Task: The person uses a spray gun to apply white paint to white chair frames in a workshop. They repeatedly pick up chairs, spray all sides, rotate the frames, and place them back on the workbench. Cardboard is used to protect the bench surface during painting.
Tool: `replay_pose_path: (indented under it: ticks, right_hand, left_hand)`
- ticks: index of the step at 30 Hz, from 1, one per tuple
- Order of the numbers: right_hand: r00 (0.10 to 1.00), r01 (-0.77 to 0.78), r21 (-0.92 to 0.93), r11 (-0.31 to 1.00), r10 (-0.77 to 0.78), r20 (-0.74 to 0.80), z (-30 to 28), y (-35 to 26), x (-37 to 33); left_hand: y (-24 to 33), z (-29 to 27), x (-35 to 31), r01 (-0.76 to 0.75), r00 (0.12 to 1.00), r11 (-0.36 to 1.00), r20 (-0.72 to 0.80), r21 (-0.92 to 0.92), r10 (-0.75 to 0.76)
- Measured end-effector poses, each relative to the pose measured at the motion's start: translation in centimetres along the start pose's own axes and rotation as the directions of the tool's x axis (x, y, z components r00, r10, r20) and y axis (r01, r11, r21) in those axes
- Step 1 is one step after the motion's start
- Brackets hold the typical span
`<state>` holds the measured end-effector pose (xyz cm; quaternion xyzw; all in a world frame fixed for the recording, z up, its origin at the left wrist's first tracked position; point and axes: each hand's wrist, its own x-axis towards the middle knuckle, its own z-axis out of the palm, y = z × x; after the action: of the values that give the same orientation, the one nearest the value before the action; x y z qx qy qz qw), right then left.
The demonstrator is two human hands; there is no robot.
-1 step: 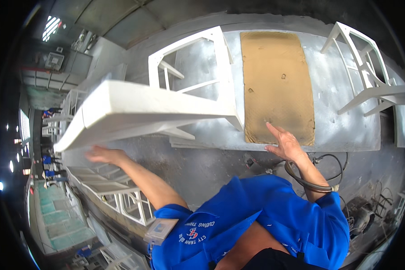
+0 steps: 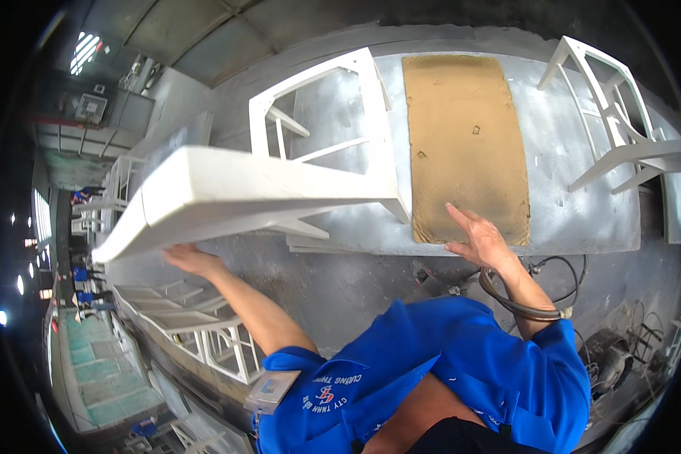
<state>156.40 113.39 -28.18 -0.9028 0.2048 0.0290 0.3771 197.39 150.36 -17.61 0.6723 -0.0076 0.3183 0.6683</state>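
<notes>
A white chair frame (image 2: pixel 295 178) stands at the left end of the grey panel, its long backrest reaching toward me and to the left. My left hand (image 2: pixel 193 259) is beside the lower edge of that backrest, fingers stretched out; the tips are partly hidden, so contact is unclear. My right hand (image 2: pixel 480 240) hovers at the near edge of a brown cardboard sheet (image 2: pixel 469 151), fingers apart and holding nothing. A dark hose (image 2: pixel 523 310) loops across my right forearm.
A second white chair frame (image 2: pixel 620 129) stands at the right end of the grey panel (image 2: pixel 583 219). More white chairs (image 2: pixel 212 333) are lined up at the lower left. A dark round machine (image 2: pixel 609 356) sits on the floor at right. People work far left.
My left hand has shifted slightly right, nearer the backrest's lower edge. The backrest appears a little lower and further right in view. My right hand has barely moved.
</notes>
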Motion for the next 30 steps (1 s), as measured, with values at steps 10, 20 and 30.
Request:
replay_pose_path:
  ticks: [10,20,30]
  right_hand:
    - [0.987,0.021,-0.165,0.986,0.006,0.164,-4.2,-2.5,1.6]
    - [0.997,0.073,-0.301,0.951,-0.058,0.058,-3.8,-4.8,3.1]
    - [0.956,-0.042,-0.257,0.965,-0.036,-0.29,-10.2,-2.3,5.8]
  left_hand:
    - [-6.4,4.6,3.2,-0.076,0.997,0.952,-0.022,-0.296,0.073]
    - [-7.0,9.5,4.8,0.139,0.988,0.959,0.096,-0.246,-0.119]
    - [4.0,6.9,-44.8,0.325,-0.507,0.907,0.761,-0.267,0.406]
